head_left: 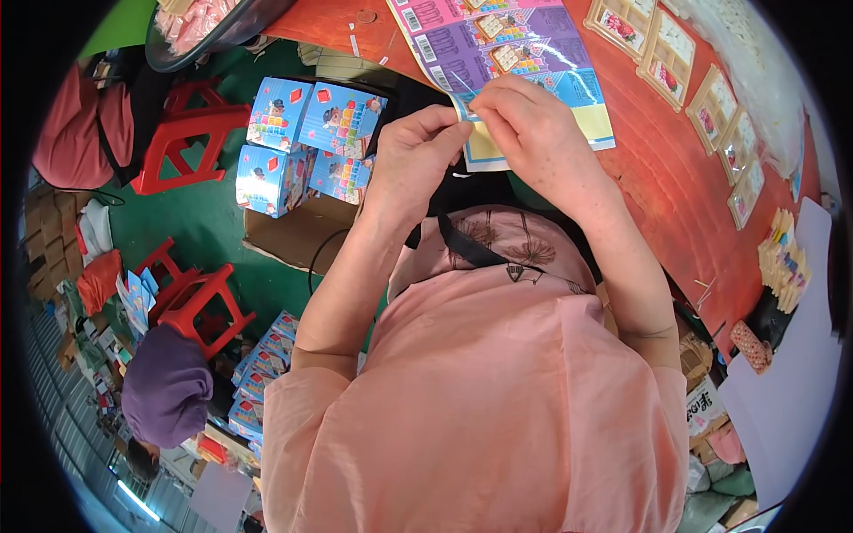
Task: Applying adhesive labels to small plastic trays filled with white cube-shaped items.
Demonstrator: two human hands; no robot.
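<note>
A glossy sticker sheet (551, 58) printed in pink, purple and blue bands lies over the near edge of the red table. Its nearest part shows a bare pale yellow patch inside a blue border. My left hand (413, 160) pinches the sheet's left edge between thumb and forefinger. Close beside it, my right hand (538, 133) has its fingertips pressed together on the blue band, where a strip seems lifted. The fingers hide exactly what the right hand pinches.
Open wooden boxes (666, 58) with compartments line the red table (649, 204) at right. Blue printed cartons (342, 120) are stacked at left beside red stools (191, 133). A dark basin (213, 40) holds pink packets. A person in purple (167, 386) is at lower left.
</note>
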